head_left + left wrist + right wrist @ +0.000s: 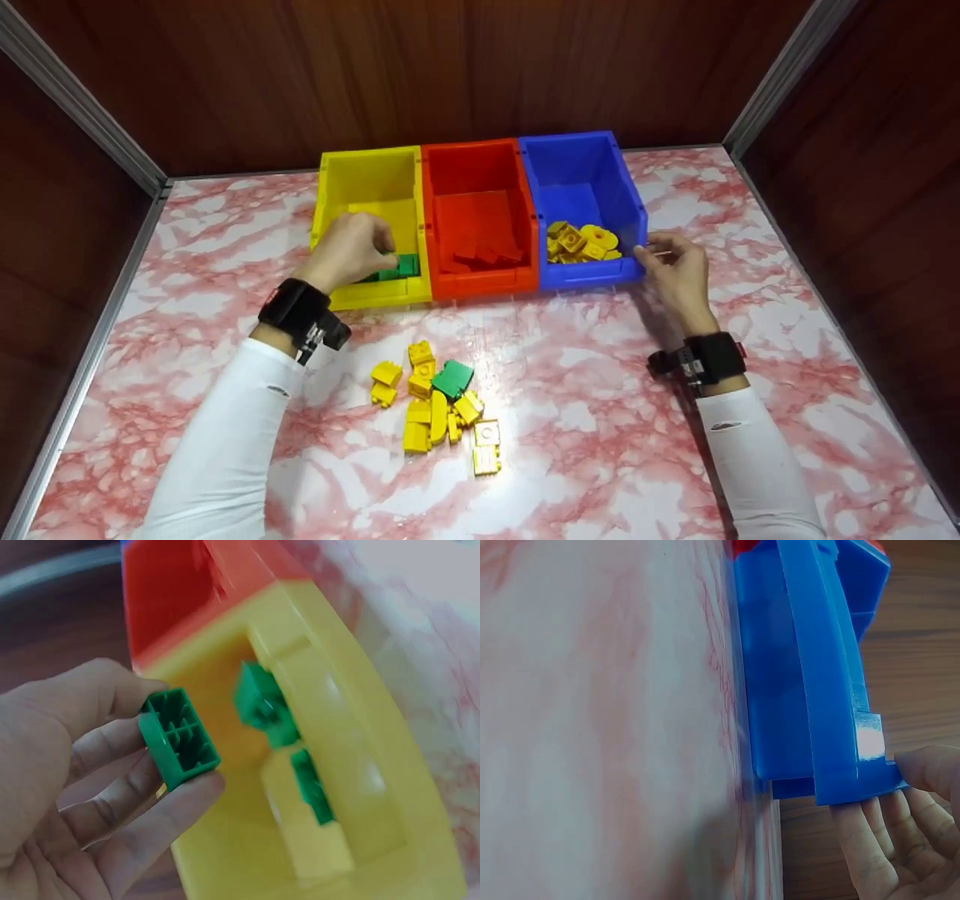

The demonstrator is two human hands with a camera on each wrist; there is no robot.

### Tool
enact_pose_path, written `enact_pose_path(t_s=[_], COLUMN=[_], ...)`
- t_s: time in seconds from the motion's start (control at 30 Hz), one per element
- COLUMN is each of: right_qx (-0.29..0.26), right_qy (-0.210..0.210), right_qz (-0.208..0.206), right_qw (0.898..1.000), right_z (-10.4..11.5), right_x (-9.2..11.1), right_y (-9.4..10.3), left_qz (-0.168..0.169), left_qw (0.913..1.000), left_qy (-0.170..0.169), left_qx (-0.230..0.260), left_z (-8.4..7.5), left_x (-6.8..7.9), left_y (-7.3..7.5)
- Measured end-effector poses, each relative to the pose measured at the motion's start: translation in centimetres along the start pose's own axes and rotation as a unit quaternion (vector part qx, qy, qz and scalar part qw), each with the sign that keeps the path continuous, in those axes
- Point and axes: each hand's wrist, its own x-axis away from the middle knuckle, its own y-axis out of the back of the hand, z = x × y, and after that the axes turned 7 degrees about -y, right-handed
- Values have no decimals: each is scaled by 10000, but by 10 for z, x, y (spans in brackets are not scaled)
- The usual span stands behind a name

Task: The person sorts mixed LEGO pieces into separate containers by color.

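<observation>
My left hand (pixel 346 251) is over the front of the yellow bin (pixel 379 293). In the left wrist view, its thumb and fingers pinch a green toy building brick (pixel 181 736), hollow underside showing. Several green bricks (pixel 259 697) lie inside that bin by its front wall. At the far right of the row, my right hand (pixel 679 277) grips the front right edge of the blue bin (pixel 592 277). The right wrist view shows the thumb on the rim and the fingers against the outside. Yellow bricks (pixel 571 239) are piled in the blue bin.
Between these two stands a red bin (pixel 486 283) with several red bricks (pixel 487 251). Loose yellow bricks (pixel 417 439) and a green brick (pixel 453 379) lie on the marbled tabletop (pixel 585 420). Dark wooden panels (pixel 465 75) enclose the back and sides.
</observation>
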Motion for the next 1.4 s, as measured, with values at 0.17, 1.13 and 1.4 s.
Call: enact_pose_path(t_s=[0.17,1.13,1.4], right_qx=[-69,-75,-167], right_qy=[-35,-105,-240], right_qz=[29,45,118], right_qw=[10000,9999,9995], right_z=[-1,1,3], right_x=[0,0,1], right_y=[-1,-1,0], left_qz=[-166,548,1457], left_qw=[9994,9979,9885], left_qy=[296,110,-418], left_qx=[-114,-337,-4], left_z=[22,-43,-88], left_x=[-9,28,39], left_y=[-10,-27,-51])
